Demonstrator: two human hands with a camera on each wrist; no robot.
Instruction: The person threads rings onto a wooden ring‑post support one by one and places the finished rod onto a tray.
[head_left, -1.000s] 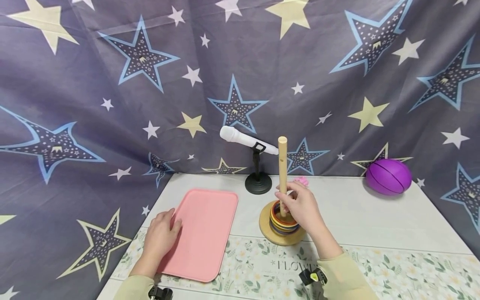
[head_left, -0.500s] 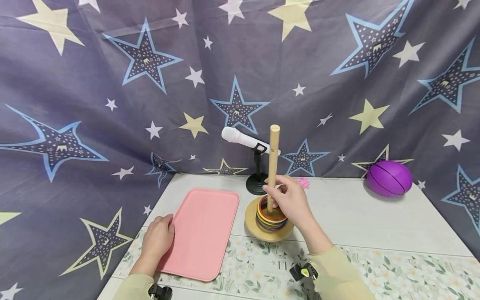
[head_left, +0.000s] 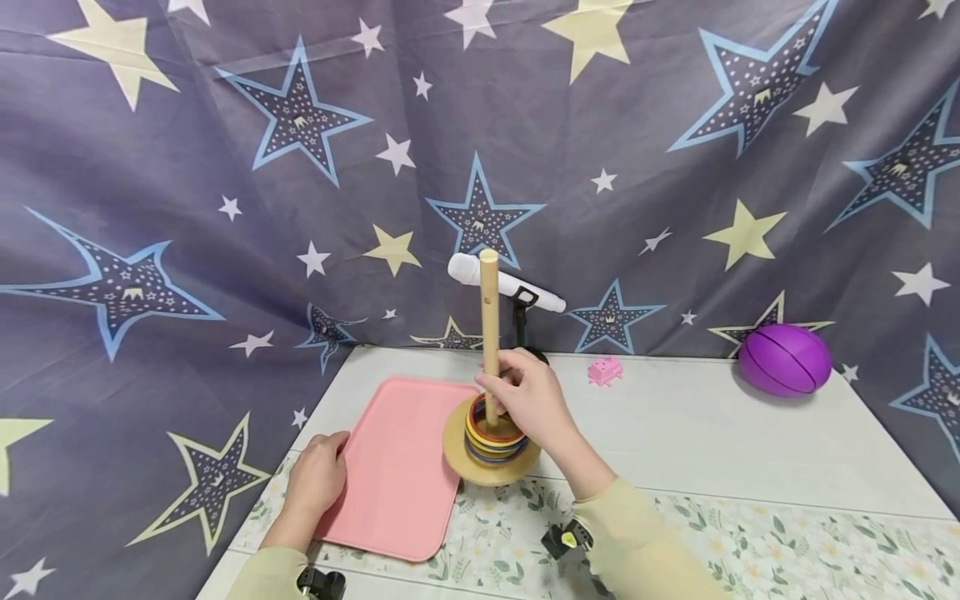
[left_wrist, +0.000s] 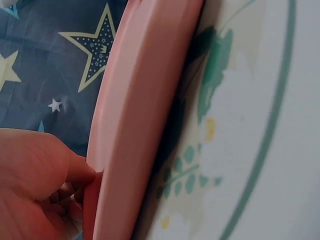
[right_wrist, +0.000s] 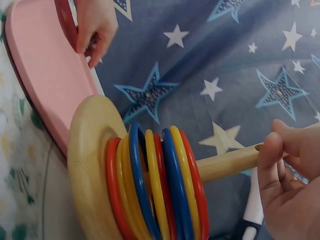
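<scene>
My right hand [head_left: 534, 398] pinches the wooden post [head_left: 490, 321] of a ring-toss stand between thumb and fingers. Red, yellow and blue rings [right_wrist: 155, 185] lie stacked round the post on the round wooden base [right_wrist: 87, 150]. In the head view that base overlaps the right edge of a pink tray [head_left: 390, 492]. On the tray's left side, my left hand [head_left: 317, 477] holds the rim. The left wrist view shows the left thumb and curled fingers [left_wrist: 77, 170] at the tray's wall.
Behind the stand, a white microphone [head_left: 543, 300] sits on a black holder, partly hidden by the post and right hand. A small pink toy [head_left: 604, 371] lies farther right. At the back right is a purple ball [head_left: 784, 360]. A starry cloth hangs behind the table.
My right hand has carried the ring-toss stand leftward, from open table to the tray's right edge. The pink toy has come fully into view. My left hand has slid slightly along the rim.
</scene>
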